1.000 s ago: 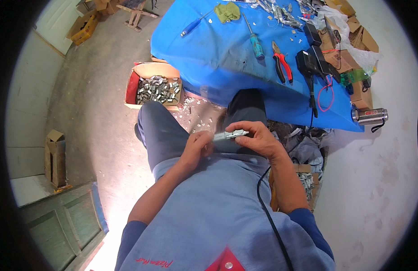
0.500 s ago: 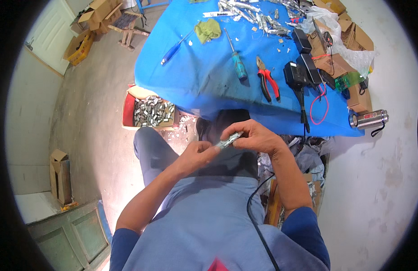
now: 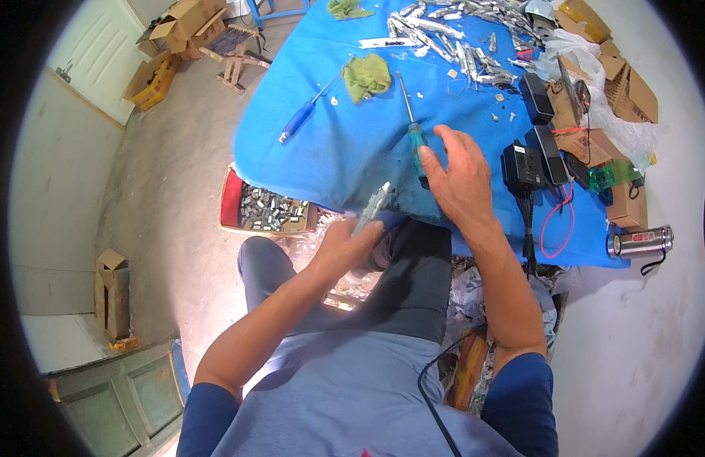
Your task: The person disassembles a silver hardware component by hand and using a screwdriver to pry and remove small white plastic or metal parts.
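"Where's our right grip (image 3: 463, 179)?"
"Above the worktop (image 3: 291, 164), near its near edge, thumb spread beside the teal-handled steel screwdriver (image 3: 415, 137), shaft pointing farward. Contact or hold, we can't make out."
"Our left grip (image 3: 345, 242)?"
"Pinching the slim silvery-white strip (image 3: 374, 202), slanted toward the worktop. Black box-shaped adapters (image 3: 523, 164) limit room rightward."

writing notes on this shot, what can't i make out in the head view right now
All in the head view:
Lower end of the pale strip: covered by the left hand.
Whether the right hand touches the teal screwdriver: the hand overlaps it.
Far part of the red-sided box: behind the blue tablecloth.
Black cable: cut off by the bottom edge.
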Demonstrator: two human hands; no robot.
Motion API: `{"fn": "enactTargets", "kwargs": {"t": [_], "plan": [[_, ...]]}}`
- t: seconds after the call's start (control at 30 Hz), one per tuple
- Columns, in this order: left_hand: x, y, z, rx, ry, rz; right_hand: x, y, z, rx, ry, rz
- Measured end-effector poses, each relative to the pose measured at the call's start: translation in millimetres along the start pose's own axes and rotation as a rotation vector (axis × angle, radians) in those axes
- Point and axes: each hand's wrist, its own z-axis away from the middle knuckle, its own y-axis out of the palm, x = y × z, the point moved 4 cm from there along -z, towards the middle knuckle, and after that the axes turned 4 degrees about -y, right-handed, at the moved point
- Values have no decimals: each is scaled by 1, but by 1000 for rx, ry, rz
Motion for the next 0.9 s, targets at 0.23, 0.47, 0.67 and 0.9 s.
{"fn": "enactTargets", "kwargs": {"t": [0.23, 0.47, 0.67, 0.9], "plan": [[-4, 1, -25, -50, -153, 211, -36, 42, -15, 264, 185, 186], [3, -3, -31, -57, -218, 249, -19, -21, 45, 225, 692, -733], [1, 2, -31, -2, -294, 371, -17, -74, 110, 318, 687, -642], [-3, 11, -32, -13, -330, 392, -10, -100, 117, 420, 414, -414]]}}
